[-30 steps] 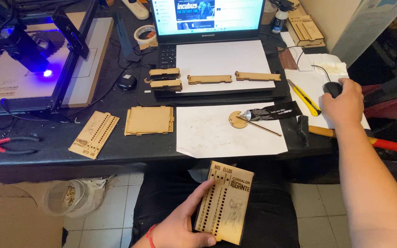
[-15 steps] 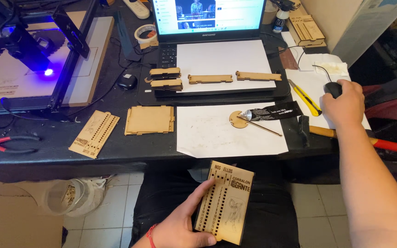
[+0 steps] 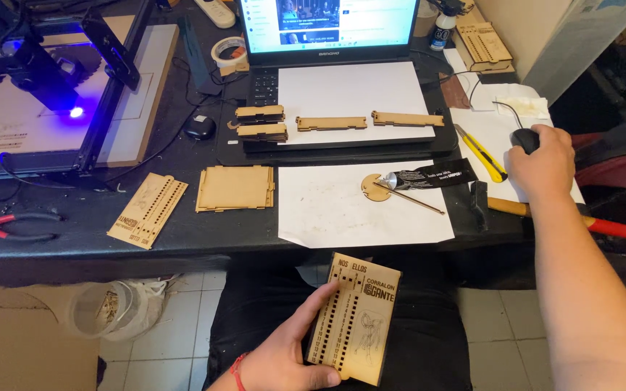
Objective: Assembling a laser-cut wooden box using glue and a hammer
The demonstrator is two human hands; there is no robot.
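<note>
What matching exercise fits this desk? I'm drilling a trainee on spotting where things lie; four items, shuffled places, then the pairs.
1 engraved wooden panel
2 computer mouse
3 pliers
4 glue tube

a under the right hand
b table's far left edge
c held in the left hand over the lap
d on the white sheet

Pairs: 1-c, 2-a, 3-b, 4-d
</note>
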